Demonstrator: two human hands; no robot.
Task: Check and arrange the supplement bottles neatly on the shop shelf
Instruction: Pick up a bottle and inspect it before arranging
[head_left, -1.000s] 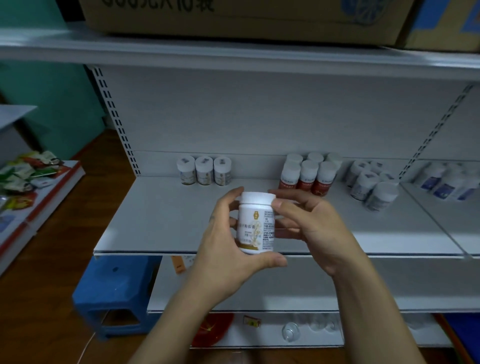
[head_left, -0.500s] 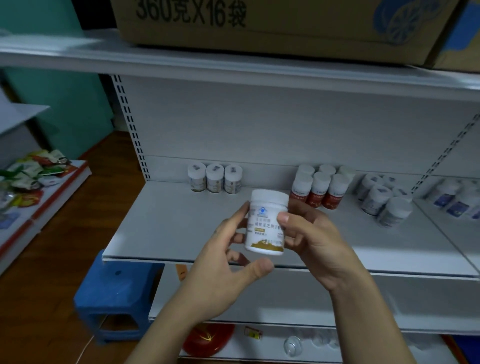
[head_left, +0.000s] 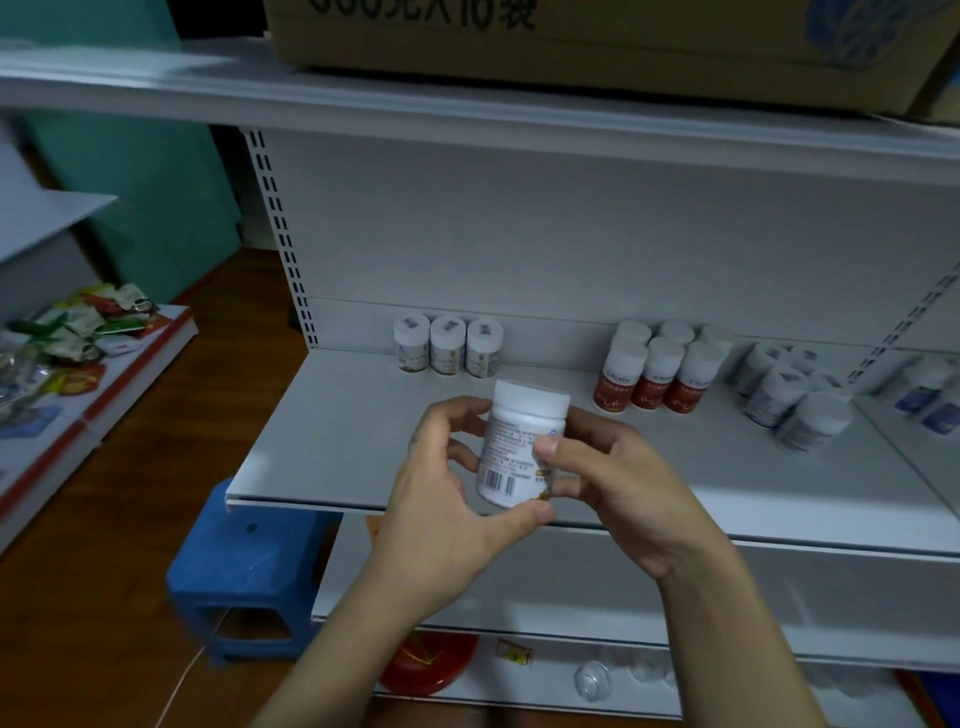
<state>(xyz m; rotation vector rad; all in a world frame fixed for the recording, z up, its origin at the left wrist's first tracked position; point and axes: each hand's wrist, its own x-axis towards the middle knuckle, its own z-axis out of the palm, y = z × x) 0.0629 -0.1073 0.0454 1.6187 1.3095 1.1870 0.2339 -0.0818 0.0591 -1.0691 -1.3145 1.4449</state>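
Both hands hold one white supplement bottle (head_left: 511, 447) upright in front of the white shelf (head_left: 337, 441). Its barcode side faces me. My left hand (head_left: 441, 519) grips it from the left, thumb under its base. My right hand (head_left: 618, 488) grips it from the right, thumb across the label. At the back of the shelf stand three matching white bottles (head_left: 448, 345) in a row. To their right is a group of red-labelled bottles (head_left: 662, 374), then several white bottles (head_left: 795, 395), and blue-labelled bottles (head_left: 930, 395) at the far right.
A cardboard box (head_left: 597, 47) sits on the upper shelf. A blue plastic stool (head_left: 244, 566) stands on the wooden floor at the left. Snack packets (head_left: 67, 332) lie on a low rack far left. A red dish (head_left: 428, 662) lies on the bottom shelf.
The bottle has been turned in my hands: the front label faced me before, now the barcode side does. The view has tilted and drawn a little closer to the shelf.
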